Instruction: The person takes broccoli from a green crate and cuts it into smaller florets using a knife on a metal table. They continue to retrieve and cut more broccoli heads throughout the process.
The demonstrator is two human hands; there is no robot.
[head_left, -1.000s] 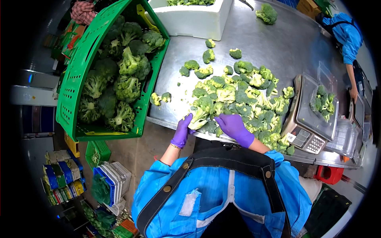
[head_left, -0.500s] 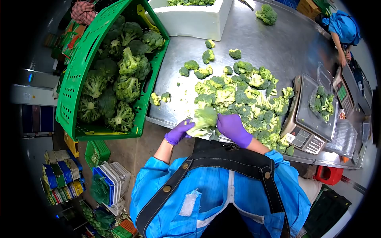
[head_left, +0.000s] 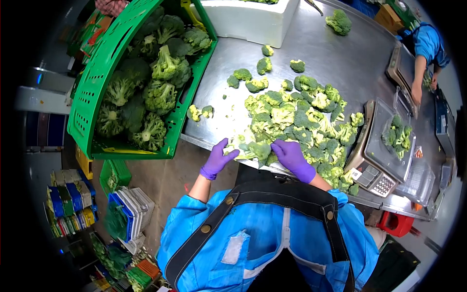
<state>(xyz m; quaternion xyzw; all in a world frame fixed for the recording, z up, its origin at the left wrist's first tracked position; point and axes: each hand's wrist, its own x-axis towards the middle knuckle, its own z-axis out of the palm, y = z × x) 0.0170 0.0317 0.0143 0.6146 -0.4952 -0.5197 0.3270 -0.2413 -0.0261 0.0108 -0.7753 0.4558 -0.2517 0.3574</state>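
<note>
Thumb and fingers of the left hand have spread apart since the earlier frame, beside the broccoli piece at the near edge of the metal table. Fingertips of the right hand meet its right side; I cannot tell whether they grip. Beyond lie loose florets, between a green crate left and a scale right.

A white rectangular foam box sits on the grey metal table; a brown cardboard box shows near its far edge. Low at left, a small green plastic crate stands beside stacked white and blue plastic trays. A bright red plastic object shows below the table's right end.
</note>
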